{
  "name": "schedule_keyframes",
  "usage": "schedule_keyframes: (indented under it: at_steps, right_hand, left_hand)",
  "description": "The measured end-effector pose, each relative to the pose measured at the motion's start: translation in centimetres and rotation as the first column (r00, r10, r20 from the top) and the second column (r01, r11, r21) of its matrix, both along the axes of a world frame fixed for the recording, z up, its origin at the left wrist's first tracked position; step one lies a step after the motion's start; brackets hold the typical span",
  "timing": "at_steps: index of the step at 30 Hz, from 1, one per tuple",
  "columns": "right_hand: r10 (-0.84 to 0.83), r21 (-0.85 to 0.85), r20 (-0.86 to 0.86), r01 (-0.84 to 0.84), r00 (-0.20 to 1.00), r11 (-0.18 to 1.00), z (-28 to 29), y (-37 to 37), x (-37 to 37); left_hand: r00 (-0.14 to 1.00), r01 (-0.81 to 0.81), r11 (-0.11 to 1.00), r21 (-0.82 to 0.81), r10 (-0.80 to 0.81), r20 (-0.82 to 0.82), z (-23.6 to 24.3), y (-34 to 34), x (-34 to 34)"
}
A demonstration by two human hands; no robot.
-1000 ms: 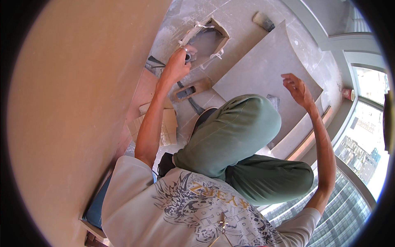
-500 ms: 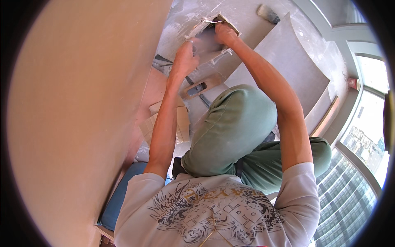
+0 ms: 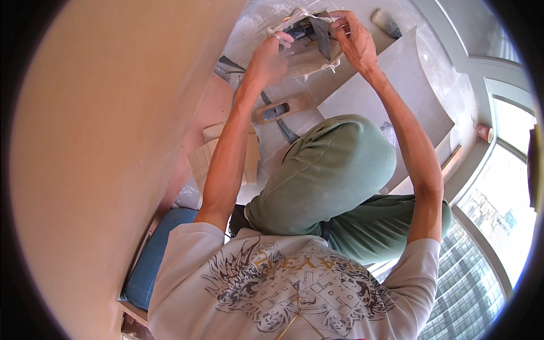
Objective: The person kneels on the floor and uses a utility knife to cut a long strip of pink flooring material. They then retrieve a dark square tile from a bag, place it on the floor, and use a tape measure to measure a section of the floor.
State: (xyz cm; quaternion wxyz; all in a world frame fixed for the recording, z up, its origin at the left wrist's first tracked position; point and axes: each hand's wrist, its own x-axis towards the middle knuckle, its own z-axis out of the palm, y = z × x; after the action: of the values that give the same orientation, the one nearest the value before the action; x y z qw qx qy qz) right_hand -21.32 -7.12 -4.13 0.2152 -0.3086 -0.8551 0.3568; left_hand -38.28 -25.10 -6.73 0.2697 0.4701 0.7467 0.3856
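Observation:
At the far top, a pale tool bag (image 3: 309, 66) with a frayed rim and white ties stands with its mouth spread. My left hand (image 3: 267, 61), partly smeared by motion, curls its fingers over the bag's left rim. My right hand (image 3: 357, 44) pinches the rim on the right side, close to the white ties. Between the hands a dark grey flat piece (image 3: 322, 41), shaped like a blade, slants up out of the mouth. Other dark tools (image 3: 296, 31) lie inside, too jumbled to tell their kinds.
A tan wooden float (image 3: 297, 107) and a dark strap (image 3: 288, 131) lie nearer me. Cardboard (image 3: 249, 156) is by my left forearm. A grey sheet (image 3: 391, 79), a brush-like tool (image 3: 385, 22) and a red cup (image 3: 484, 134) are right. A tan panel (image 3: 113, 141) borders the left.
My right hand has come up out of the bag to its right rim. The mouth is wider, and the dark flat piece shows in it. My left hand has shifted up and right.

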Motion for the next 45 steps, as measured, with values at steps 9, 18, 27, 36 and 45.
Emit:
schedule_keyframes:
  at_steps: [9, 18, 27, 36, 45]
  right_hand:
    - [0.167, 0.101, 0.288, -0.204, 0.943, 0.974, -3.1, -0.9, -3.2]
    - [0.284, -0.036, 0.369, -0.292, 0.885, 0.956, -11.5, 2.4, -6.7]
    - [0.688, -0.264, 0.256, -0.635, 0.68, 0.726, -4.3, 0.6, -1.0]
    - [0.306, -0.012, 0.564, -0.363, 0.768, 0.932, -0.8, -2.3, -4.9]
    - [0.328, -0.084, 0.579, -0.346, 0.746, 0.934, -2.6, -2.2, -5.5]
  left_hand:
    - [1.0, -0.012, 1.0, -0.019, 0.011, -0.023, 0.5, 0.7, -1.3]
    - [1.0, -0.024, 0.999, -0.035, 0.024, 0.0, 0.5, 0.8, -0.9]
    - [0.999, -0.038, 0.997, -0.063, 0.04, 0.027, 1.1, 0.0, -2.1]
    - [1.0, -0.025, 0.998, -0.061, 0.024, -0.014, 1.2, 0.4, -2.8]
    - [0.999, -0.029, 0.995, -0.094, 0.032, 0.026, 1.7, 0.8, -2.9]
